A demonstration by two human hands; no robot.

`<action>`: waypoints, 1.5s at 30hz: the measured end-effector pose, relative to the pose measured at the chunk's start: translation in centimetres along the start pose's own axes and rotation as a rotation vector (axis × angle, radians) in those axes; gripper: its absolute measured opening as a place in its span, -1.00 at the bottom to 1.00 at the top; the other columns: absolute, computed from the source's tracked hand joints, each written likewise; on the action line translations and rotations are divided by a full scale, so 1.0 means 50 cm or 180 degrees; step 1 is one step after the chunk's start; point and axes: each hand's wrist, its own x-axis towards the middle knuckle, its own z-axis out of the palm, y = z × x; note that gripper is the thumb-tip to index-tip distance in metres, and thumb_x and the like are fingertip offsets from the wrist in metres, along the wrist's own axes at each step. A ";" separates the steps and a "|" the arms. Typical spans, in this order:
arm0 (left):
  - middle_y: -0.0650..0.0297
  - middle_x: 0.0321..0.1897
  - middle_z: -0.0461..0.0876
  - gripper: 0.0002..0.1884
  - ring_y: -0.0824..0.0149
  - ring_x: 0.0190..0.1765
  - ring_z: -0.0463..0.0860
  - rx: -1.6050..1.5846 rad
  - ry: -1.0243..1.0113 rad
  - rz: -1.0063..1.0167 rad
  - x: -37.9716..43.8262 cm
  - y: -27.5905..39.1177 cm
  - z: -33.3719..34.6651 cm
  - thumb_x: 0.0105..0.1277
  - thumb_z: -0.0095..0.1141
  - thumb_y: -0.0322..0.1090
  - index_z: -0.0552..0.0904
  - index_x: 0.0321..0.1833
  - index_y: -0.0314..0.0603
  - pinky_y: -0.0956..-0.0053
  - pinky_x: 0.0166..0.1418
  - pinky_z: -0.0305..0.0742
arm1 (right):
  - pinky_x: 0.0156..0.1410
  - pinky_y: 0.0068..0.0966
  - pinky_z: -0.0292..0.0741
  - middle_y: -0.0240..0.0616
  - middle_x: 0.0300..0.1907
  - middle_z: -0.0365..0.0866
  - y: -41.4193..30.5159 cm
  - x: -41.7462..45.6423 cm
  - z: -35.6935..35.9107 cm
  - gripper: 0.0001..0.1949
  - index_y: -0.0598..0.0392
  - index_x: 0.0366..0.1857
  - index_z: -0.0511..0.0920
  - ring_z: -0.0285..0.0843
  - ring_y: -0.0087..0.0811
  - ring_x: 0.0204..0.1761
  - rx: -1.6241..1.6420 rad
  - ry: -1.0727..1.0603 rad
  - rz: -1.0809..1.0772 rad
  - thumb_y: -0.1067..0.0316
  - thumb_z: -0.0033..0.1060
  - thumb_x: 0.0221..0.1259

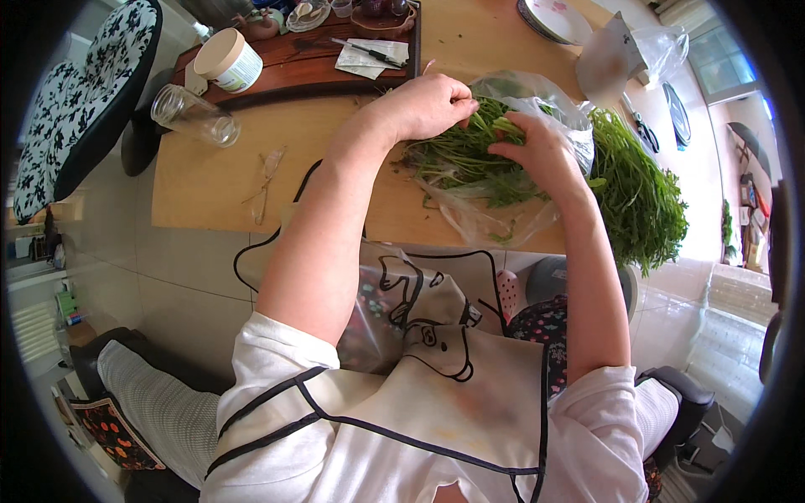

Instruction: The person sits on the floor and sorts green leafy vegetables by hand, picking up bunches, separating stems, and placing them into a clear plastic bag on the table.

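A heap of leafy greens point(465, 154) with thin stems lies on a clear plastic bag point(478, 217) at the table's front edge. My left hand point(434, 107) reaches over the heap's far left side, its fingertips pinched together on a green stem. Close by on the right, my right hand point(544, 151) holds a short bunch of pale green stems point(506, 126) between thumb and fingers. Its palm hides part of the heap. A larger bundle of leafy greens point(641, 188) lies to the right of that hand, its leaves hanging past the table edge.
The wooden table point(207, 188) bears a glass jar point(195, 116), a tub point(227, 60) and eyeglasses point(267, 182) at left. Behind stands a dark tea tray point(302, 69) with a pen point(371, 51) on paper. Plates point(556, 20) and scissors point(646, 133) are at right.
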 end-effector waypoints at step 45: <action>0.37 -0.43 0.40 -0.79 0.58 -0.49 0.24 -0.4378 0.0201 0.0473 0.010 0.014 -0.007 0.41 -0.08 -0.30 0.54 -0.12 -0.31 0.69 -0.44 0.13 | -0.28 -0.68 0.42 -0.45 -0.19 0.64 0.207 0.012 -0.426 -0.50 0.14 0.22 0.49 0.41 -0.68 -0.35 0.0005 -0.1515 0.1410 0.21 0.33 0.22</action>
